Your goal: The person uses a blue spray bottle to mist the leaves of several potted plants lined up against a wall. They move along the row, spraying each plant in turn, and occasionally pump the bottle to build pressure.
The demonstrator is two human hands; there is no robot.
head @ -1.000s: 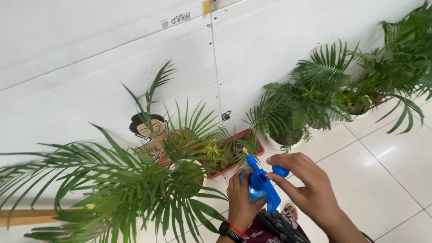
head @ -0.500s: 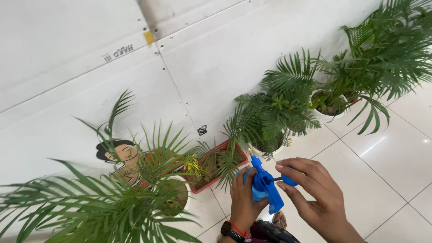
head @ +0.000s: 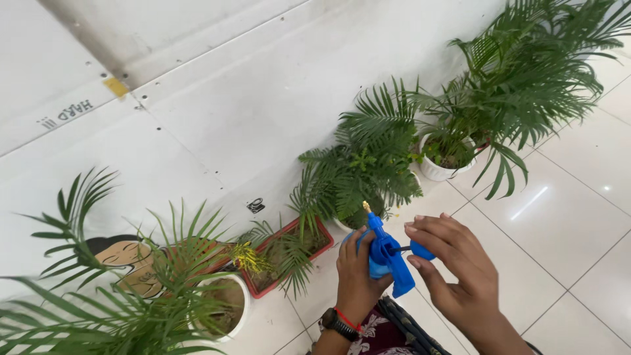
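A blue spray bottle head [head: 386, 255] with a small brass nozzle points up toward the potted plants. My left hand [head: 355, 279] wraps around its body from below; a dark watch and a red band sit on that wrist. My right hand [head: 453, 266] is at its right side, fingers curled around the round blue pump knob. The nozzle is in front of a bushy green palm plant [head: 365, 163] in a pot by the wall.
A red rectangular planter [head: 324, 231] with small plants stands left of the sprayer. A white pot [head: 238, 314] with a palm is at lower left. More palms in a white pot [head: 439, 172] stand at right. White wall panels behind, glossy white floor tiles [head: 559, 223] at right.
The view has swung rightward along the row of plants, so the plants sit further left in frame. Both hands keep the sprayer, now in front of the middle palm.
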